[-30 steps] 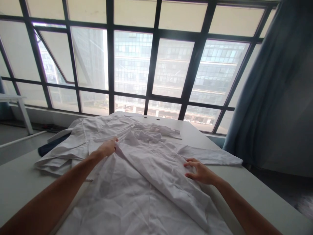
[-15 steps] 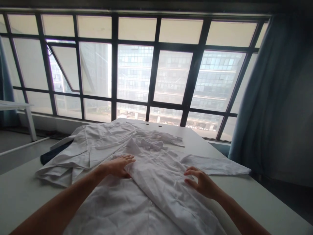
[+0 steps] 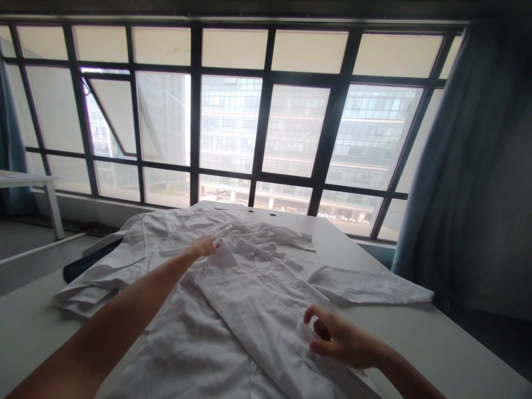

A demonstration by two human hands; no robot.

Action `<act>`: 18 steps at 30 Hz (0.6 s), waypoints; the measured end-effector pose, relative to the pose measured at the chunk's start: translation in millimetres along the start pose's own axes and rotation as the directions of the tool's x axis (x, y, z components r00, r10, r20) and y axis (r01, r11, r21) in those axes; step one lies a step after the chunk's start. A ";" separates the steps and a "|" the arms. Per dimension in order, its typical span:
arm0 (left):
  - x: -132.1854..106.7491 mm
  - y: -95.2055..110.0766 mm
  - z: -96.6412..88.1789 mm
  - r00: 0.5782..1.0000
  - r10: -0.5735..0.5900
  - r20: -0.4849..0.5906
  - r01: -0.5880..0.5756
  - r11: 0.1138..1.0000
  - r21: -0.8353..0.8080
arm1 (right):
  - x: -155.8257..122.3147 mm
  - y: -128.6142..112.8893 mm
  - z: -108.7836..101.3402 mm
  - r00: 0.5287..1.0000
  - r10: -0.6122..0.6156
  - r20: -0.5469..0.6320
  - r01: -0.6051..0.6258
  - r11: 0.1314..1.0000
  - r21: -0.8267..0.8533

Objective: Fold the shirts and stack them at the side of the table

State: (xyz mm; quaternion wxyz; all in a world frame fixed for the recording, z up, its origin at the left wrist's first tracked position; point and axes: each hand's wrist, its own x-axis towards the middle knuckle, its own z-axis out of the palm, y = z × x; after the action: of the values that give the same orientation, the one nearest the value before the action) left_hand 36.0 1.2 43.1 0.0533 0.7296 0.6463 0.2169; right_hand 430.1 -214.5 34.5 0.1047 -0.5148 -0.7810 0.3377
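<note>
A white button-up shirt point(image 3: 274, 293) lies front up before me, its collar point(image 3: 255, 249) toward the window. One sleeve runs diagonally down across its body; the other sleeve point(image 3: 374, 285) stretches out to the right. My left hand point(image 3: 205, 245) reaches to the shoulder beside the collar, its fingers closed on a raised bit of the shirt. Over the shirt's right side hovers my right hand point(image 3: 334, 335), fingers curled but apart, with nothing between them. A second white garment point(image 3: 166, 235) is spread behind and to the left, partly covered by my left arm.
Both garments rest on a white table point(image 3: 419, 332). Something dark blue point(image 3: 89, 262) sticks out from under the left garment. Another white table point(image 3: 25, 178) stands at far left. Beyond are a large window point(image 3: 228, 122) and a blue curtain point(image 3: 440, 166).
My left hand has moved forward from the folded sleeve to the shoulder by the collar and closed on the cloth there. My right hand has come slightly nearer, its fingers more curled.
</note>
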 end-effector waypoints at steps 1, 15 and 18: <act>8.8 1.3 3.1 0.999 -0.024 0.026 0.023 0.999 0.024 | -0.8 -0.1 0.0 1.000 -0.007 -0.001 0.007 1.000 0.028; 42.8 20.3 34.4 0.991 -0.103 0.088 0.100 0.994 0.037 | -15.9 -3.3 8.1 0.968 0.105 0.226 -0.185 0.911 0.370; 44.2 21.2 29.2 0.984 -0.103 0.148 0.102 0.995 0.013 | -20.5 -4.1 -0.5 0.953 0.082 0.291 -0.170 0.942 0.291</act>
State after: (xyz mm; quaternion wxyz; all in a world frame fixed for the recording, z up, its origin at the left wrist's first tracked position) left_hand 69.9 46.5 35.4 0.1105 0.7096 0.6779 0.1571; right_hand 436.6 -233.3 41.3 0.0535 -0.4892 -0.6897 0.5312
